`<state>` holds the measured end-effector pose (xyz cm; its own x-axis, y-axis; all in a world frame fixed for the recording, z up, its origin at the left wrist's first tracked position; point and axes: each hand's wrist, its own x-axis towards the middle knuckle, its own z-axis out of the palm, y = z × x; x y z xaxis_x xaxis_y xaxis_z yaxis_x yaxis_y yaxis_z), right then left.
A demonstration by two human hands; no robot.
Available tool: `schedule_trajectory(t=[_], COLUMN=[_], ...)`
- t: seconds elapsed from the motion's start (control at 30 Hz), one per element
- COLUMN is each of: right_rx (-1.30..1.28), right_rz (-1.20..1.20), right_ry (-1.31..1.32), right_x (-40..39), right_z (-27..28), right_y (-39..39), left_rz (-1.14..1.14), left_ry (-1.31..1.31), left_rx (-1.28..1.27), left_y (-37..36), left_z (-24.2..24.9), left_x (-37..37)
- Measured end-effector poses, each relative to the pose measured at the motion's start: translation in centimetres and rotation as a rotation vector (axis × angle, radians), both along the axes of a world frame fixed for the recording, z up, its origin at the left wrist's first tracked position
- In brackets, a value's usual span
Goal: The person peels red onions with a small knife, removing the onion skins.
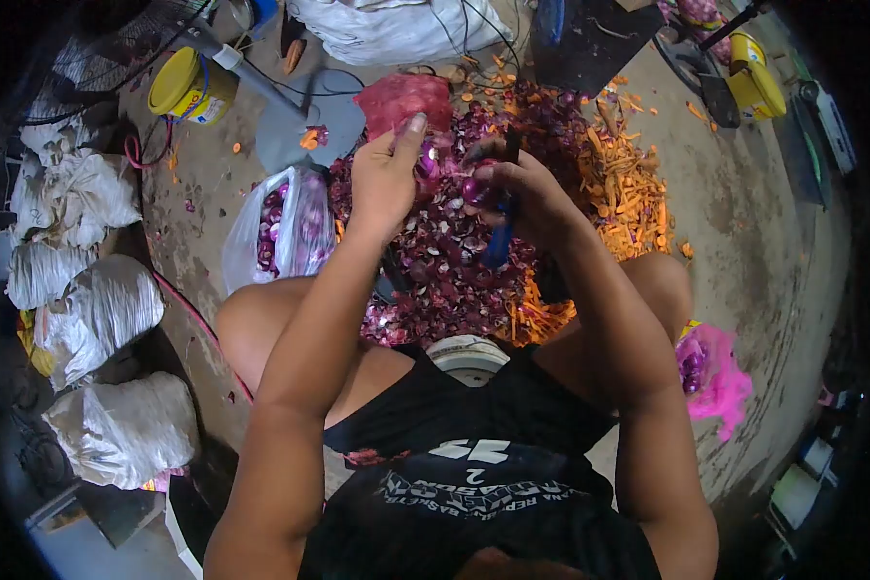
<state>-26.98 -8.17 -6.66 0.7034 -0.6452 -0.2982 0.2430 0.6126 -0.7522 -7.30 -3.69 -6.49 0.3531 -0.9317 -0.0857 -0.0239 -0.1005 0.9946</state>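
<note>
My left hand (385,179) is closed around a red onion (427,161), thumb pointing up and away from me. Across from it, my right hand (524,191) grips a knife with a blue handle (498,244); its dark blade (512,145) sticks up past the fingers. Another red onion (476,188) shows at the fingers of that same hand. Both hands are held over a wide heap of purple onion skins (445,246) on the floor between my legs. A red mesh bag (404,101) lies just beyond my left hand.
Left of the heap stands a clear plastic bag (278,227) of red onions. Orange carrot pieces (628,193) spread to the right. A pink bag (720,377) with onions sits by my right knee. Yellow buckets (191,87), a fan base (309,121) and white sacks (130,430) surround the area.
</note>
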Motion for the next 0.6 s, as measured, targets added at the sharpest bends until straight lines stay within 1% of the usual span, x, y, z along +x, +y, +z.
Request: schedule_trajectory(t=[0.1,0.13,0.23,0.33,0.43,0.47,0.57,0.6], right_rx=[-0.051,-0.077,-0.22,-0.39,-0.363,-0.379,-0.468,-0.54], right_rz=[0.045,0.071,0.034,0.054,0.002,0.019,-0.006,0.0], right_ry=[-0.05,-0.054,0.109,0.46,0.488,0.53,0.411,0.442], right_x=[-0.3,-0.3,0.1,1.2,2.2,2.0,1.7,1.6], right_z=[-0.2,-0.2,0.3,1.8,2.4,1.7,1.4,1.3], right_y=[-0.6,-0.9,-0.8,-0.2,0.2,-0.2,-0.4,-0.5], left_rz=[0.079,0.09,0.092,0.069,0.07,0.05,-0.031,-0.032], left_ry=[-0.068,-0.13,-0.188,-0.42,-0.495,-0.549,-0.409,-0.232], left_rx=[-0.004,0.018,0.034,-0.034,-0.265,-0.231,0.054,0.044], left_y=[-0.4,-0.7,-1.2,-1.0,-1.2,-1.1,-1.2,-1.4], left_z=[-0.1,-0.2,-0.6,0.8,0.3,0.5,1.2,1.0], left_x=[1.1,1.7,2.0,0.5,-0.9,-1.0,-0.5,-0.5])
